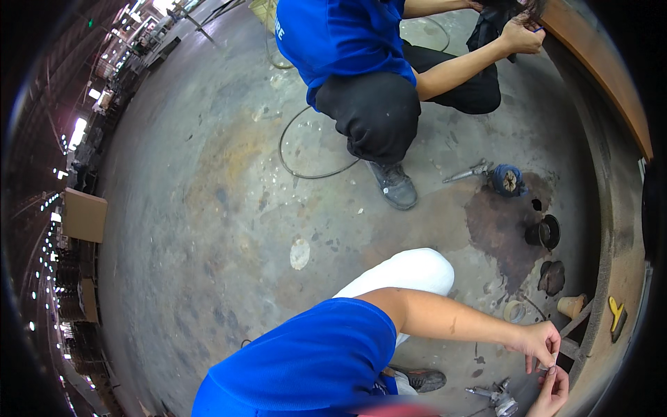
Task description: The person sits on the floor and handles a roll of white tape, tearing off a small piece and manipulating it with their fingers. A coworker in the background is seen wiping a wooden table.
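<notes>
My left arm reaches across to the lower right, and my left hand [540, 342] is closed in a pinch. Just below it, my right hand [551, 395] comes up from the lower edge with its fingertips pressed together. The two hands meet over something small and whitish [553, 365], too little of which shows to name. Both are beside the edge of a brown wooden piece [615, 257]. On the floor under them lies a spray gun [499, 399], and a yellow-handled brush [615, 318] rests on the wood nearby.
A co-worker in a blue shirt [347, 42] squats ahead, hands near an orange-brown panel [597, 62]. Along the wood stand a black cup [543, 233], a beige cup [571, 306] and a blue-wrapped container [509, 181]. A dark stain [497, 222] and hose [281, 146] mark the floor.
</notes>
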Available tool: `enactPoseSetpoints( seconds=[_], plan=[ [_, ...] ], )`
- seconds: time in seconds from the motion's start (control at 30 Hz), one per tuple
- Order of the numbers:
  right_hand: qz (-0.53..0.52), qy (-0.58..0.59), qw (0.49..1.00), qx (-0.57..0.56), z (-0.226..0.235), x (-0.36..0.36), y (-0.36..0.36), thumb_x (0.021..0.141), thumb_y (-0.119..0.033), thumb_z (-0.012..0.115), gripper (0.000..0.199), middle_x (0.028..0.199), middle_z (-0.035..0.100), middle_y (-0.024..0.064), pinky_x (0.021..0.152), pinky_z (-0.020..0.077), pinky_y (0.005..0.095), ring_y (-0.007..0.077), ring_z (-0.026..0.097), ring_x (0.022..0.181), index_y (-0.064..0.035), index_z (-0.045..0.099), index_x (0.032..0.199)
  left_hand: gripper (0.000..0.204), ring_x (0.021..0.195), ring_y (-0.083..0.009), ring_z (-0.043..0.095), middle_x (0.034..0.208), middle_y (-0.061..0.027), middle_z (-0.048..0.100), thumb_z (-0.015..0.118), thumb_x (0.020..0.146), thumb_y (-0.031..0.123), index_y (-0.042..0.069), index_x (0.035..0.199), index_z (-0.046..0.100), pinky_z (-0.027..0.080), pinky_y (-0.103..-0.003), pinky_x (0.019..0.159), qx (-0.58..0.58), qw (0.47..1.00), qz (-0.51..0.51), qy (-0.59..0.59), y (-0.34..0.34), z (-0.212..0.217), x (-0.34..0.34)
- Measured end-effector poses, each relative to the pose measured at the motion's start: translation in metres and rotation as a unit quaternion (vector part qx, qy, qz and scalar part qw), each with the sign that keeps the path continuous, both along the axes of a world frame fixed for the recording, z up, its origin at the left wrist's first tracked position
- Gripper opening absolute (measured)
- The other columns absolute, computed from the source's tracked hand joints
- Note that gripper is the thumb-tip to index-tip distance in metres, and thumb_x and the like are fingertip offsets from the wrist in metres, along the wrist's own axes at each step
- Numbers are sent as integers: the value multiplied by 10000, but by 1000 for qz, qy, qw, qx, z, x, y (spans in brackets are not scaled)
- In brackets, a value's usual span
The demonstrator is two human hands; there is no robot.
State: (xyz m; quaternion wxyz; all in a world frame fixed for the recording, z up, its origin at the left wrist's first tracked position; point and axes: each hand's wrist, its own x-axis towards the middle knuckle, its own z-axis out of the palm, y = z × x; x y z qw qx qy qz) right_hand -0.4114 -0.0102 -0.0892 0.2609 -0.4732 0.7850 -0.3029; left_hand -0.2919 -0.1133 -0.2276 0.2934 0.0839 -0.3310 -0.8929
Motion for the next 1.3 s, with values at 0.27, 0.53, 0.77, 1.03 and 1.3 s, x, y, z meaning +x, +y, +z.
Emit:
enactPoseSetpoints(
  seconds=[0.27,0.53,0.77,1.03,1.3],
  plan=[
    [12,-35,999,-9,-7,2,-5,1020,-129,733,188,928,714,89,761,558,293,160,661,836,45,720,1091,470,879,-200,727,993,-105,699,820,812,73,-49,1218,617,663,-371,733,2,999,4,39,-6,-3,-5],
    [28,-28,999,18,-29,-46,7,1057,-166,672,214,979,722,79,716,532,273,130,652,833,25,708,1147,316,837,-175,749,939,-102,777,851,775,64,-37,1064,772,590,-305,676,-161,984,69,4,-2,-11,-23],
    [60,-8,997,-55,-56,-64,10,1121,-219,545,223,847,603,-29,602,413,188,36,540,746,-48,634,1008,150,699,-142,743,786,-105,790,842,748,34,-20,884,808,586,-291,658,-225,965,133,-33,-4,-7,-31],
    [59,83,995,21,-14,-32,11,1070,-162,624,168,836,654,95,665,498,312,154,603,750,1,646,1039,95,702,-179,758,780,-114,787,821,753,44,-19,803,772,593,-303,656,-299,943,139,-57,-4,-7,-33],
    [182,252,950,-4,19,-13,10,1081,-192,593,233,943,694,249,751,547,429,388,682,839,23,680,1101,109,704,-178,761,765,-108,777,789,786,55,-24,826,726,604,-315,663,-238,969,49,-43,-4,2,-31]
  ],
)
